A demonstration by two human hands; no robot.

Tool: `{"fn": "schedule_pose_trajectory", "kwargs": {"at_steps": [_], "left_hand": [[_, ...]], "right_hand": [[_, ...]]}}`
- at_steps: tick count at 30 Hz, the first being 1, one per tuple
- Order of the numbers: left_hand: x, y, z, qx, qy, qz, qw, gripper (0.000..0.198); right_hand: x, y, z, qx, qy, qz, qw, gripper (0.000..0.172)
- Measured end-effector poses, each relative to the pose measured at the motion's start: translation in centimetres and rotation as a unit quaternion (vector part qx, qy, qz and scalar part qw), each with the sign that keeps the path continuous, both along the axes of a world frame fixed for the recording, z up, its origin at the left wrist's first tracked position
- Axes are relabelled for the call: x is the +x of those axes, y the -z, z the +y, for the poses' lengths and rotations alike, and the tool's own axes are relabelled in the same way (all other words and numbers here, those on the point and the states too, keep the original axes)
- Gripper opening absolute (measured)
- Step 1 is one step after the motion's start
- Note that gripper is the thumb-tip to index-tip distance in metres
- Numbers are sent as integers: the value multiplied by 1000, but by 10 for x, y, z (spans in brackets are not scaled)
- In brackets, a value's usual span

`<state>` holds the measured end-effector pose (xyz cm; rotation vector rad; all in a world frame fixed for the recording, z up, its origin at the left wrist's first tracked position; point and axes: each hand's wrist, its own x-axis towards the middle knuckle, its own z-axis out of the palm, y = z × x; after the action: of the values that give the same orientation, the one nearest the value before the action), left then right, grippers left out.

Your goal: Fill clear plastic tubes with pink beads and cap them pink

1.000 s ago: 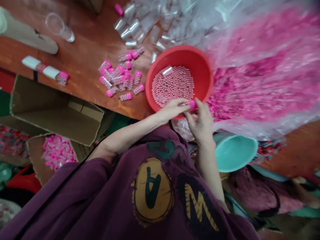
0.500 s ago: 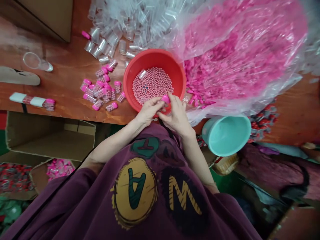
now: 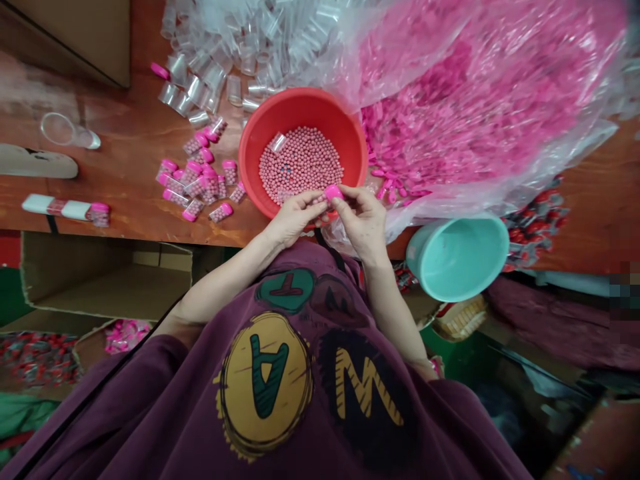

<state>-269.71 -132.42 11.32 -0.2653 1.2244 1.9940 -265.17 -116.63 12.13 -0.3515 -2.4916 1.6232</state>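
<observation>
Over the near rim of a red bowl (image 3: pixel 353 143), my left hand (image 3: pixel 295 217) and my right hand (image 3: pixel 364 217) meet around a small clear bottle of pink beads with a pink cap (image 3: pixel 333 193). The left fingers wrap the bottle body, mostly hidden. My right thumb and fingers pinch the cap. Pink beads (image 3: pixel 305 160) lie in the bowl, with a clear empty bottle (image 3: pixel 278 143) on top. Several filled, pink-capped bottles (image 3: pixel 193 180) are heaped to the left of the bowl.
Clear empty bottles (image 3: pixel 250 40) are piled behind the bowl. A plastic bag of pink caps (image 3: pixel 480 100) spreads to the right. A turquoise tub (image 3: pixel 460 257) sits at the table's front edge. Cardboard boxes (image 3: pixel 105 273) stand below the table at left.
My right hand has shifted right and its thumb now presses against the pink cap. The cap shows more fully between the hands. The whole view has shifted slightly.
</observation>
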Motion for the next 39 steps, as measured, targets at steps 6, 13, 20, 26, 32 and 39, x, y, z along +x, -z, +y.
{"fn": "schedule_pose_trajectory", "kwargs": {"at_steps": [6,13,20,26,32,39], "left_hand": [[3,7,2,41,-7,-3,999,30],[6,3,7,59,-14,-12,998,29],[8,6,4,51,1,-14,999,31],[13,5,6,35,-5,-27,999,24],[13,4,1,61,5,-31,998,28],[14,10,-3,23,0,26,999,32]], "right_hand": [[4,-2,4,12,-9,12,1000,44],[8,8,2,-81,33,-5,996,46],[12,4,7,-19,0,-15,1000,45],[20,-3,-1,111,-19,47,992,27],[22,-3,-1,104,-33,65,992,25],[27,0,1,212,-108,58,970,32]]}}
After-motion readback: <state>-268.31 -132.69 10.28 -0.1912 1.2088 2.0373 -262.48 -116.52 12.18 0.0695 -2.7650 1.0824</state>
